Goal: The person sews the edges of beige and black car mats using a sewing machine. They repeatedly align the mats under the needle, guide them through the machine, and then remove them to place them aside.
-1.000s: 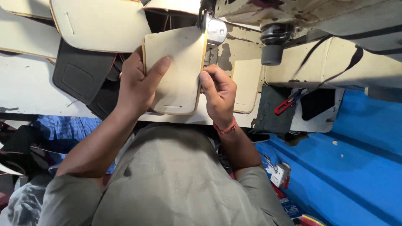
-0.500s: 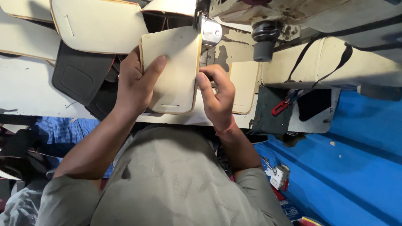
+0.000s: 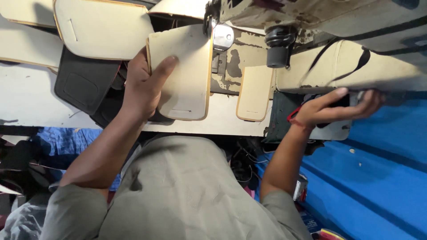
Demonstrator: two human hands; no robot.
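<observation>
Left hand [image 3: 144,91] gripped a cream, rounded-corner panel [image 3: 184,73] by its left edge, thumb [image 3: 164,66] laid across the face, the other fingers curled out of sight behind it. Panel lay flat on the worn white sewing table [image 3: 222,120], its upper right corner tucked under the metal presser foot [image 3: 221,36] of the sewing machine [image 3: 311,18]. A thin tan seam ran down the panel's right edge and around the bottom; a short slit sat near the lower end.

Right hand [image 3: 336,109] was well off to the right, away from the panel, fingers stretched out and loosely spread at the right end of the machine base, beside a dark object there. Could not tell whether it had hold of anything; fingertips were blurred. A red thread band [image 3: 294,119] circled that wrist.

A second, narrower cream panel [image 3: 253,93] lay just right of the held one, apart from it. More cream panels [image 3: 104,29] were stacked at upper left, overlapping a dark grey padded piece [image 3: 82,84]. A black knob [image 3: 277,51] hung under the machine head. Blue sheeting [image 3: 378,178] filled the lower right. Person wore a grey-olive shirt [image 3: 178,191]
</observation>
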